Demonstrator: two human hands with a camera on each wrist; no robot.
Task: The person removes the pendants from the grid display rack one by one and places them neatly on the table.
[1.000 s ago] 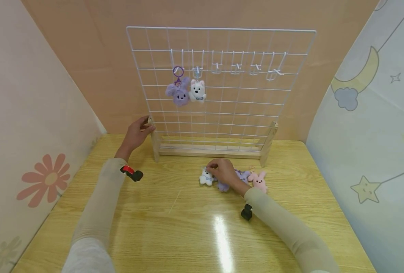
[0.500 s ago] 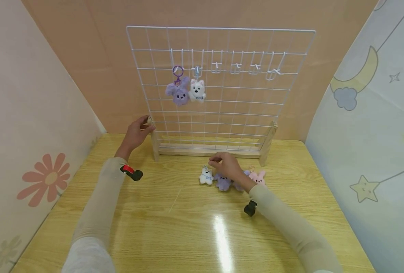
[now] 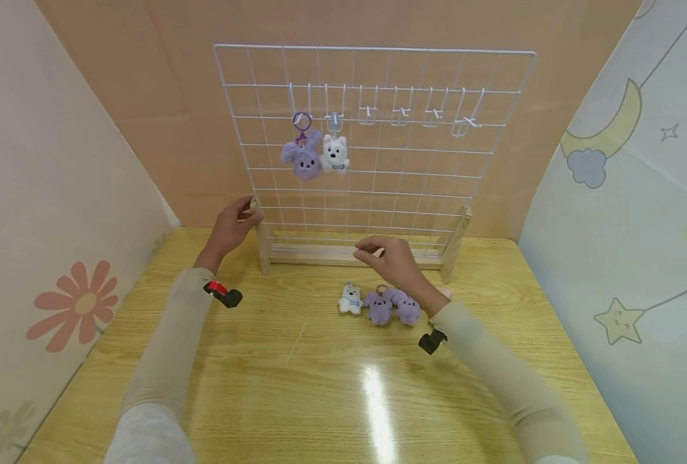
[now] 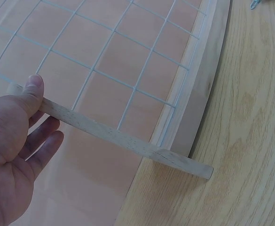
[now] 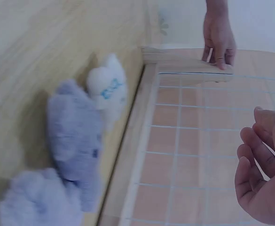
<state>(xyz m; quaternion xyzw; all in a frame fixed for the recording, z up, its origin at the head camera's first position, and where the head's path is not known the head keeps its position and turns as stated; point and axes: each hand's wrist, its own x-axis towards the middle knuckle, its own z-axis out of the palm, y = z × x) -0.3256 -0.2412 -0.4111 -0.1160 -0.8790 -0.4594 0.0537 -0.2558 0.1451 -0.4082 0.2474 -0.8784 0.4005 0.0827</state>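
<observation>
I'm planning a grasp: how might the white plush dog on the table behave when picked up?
The white plush dog probably squashes a little, being rounded and stuffed-looking. It is likely light: smaller than the right hand. It seems unlikely to roll, with stubby limbs sticking out.

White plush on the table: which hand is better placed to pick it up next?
Likely the right hand: it looks empty and hovers nearer the white plush. The left hand is farther off and holds the wooden side post.
</observation>
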